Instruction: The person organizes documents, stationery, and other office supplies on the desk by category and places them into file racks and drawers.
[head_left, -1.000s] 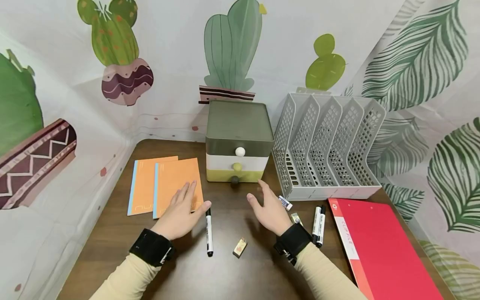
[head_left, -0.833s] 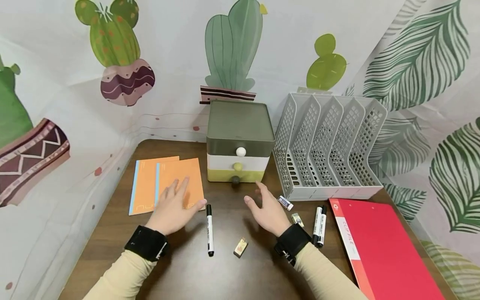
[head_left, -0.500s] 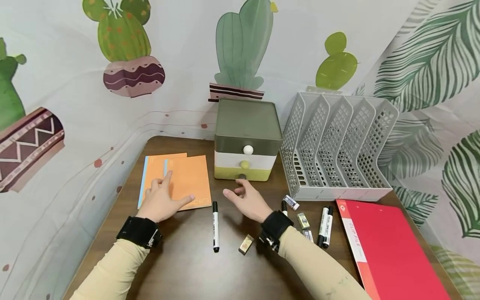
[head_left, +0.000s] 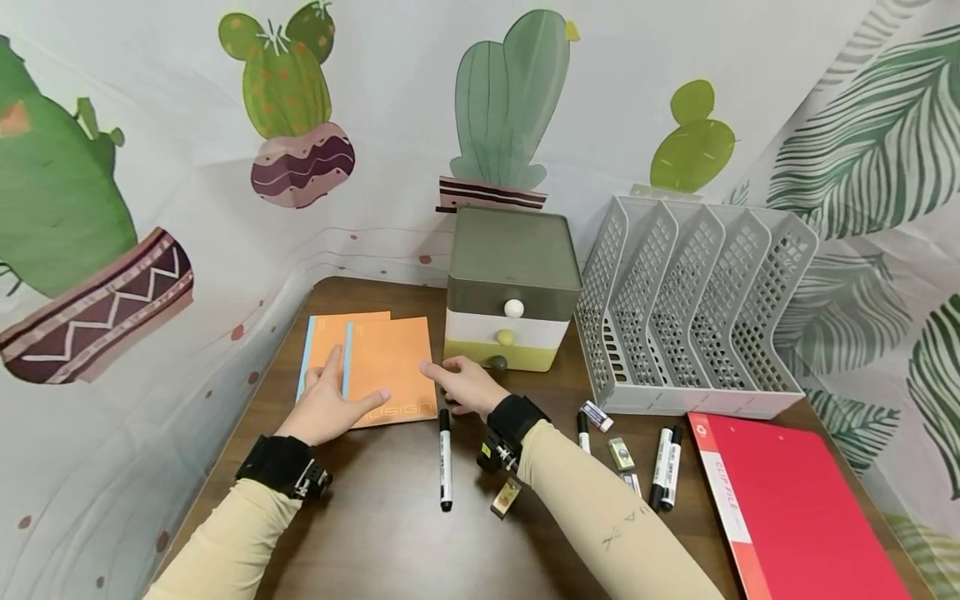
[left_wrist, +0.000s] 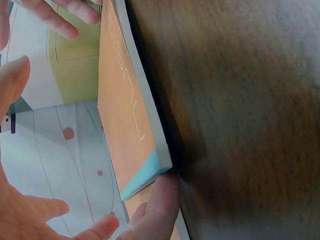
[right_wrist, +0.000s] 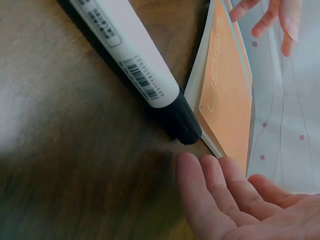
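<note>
Notebooks lie side by side on our desk (head_left: 390, 533): the top notebook (head_left: 392, 367) overlaps the one beneath (head_left: 324, 337), whose blue spine shows at the left. Our left hand (head_left: 327, 406) rests flat on both, fingers straight and a little spread, thumb stretched toward the near edge of the top notebook. From the left wrist we see that thumb (left_wrist: 155, 210) touching the notebook's near corner (left_wrist: 145, 175), where a blue strip meets the orange cover.

Our right hand (head_left: 465, 385) reaches in from the other side, fingers loose and nearly straight, fingertips (head_left: 429, 367) at the right edge of the top notebook. It grips nothing; from the right wrist the fingers (right_wrist: 210, 195) lie on the wood just beside the notebook's corner (right_wrist: 225, 115), and whether they touch it we cannot tell.

Just in front of that hand a marker (head_left: 445, 458) lies on the desk, its black cap (right_wrist: 180, 122) just beside the notebook's edge. A small brown block (head_left: 506, 497) sits near the right forearm.

Behind the right hand stands a drawer box (head_left: 513, 292) with three knobs, and right of it a grey file rack (head_left: 697, 308). More markers (head_left: 665, 479) and erasers (head_left: 597, 416) lie in front of the rack, beside a red folder (head_left: 795, 508).
</note>
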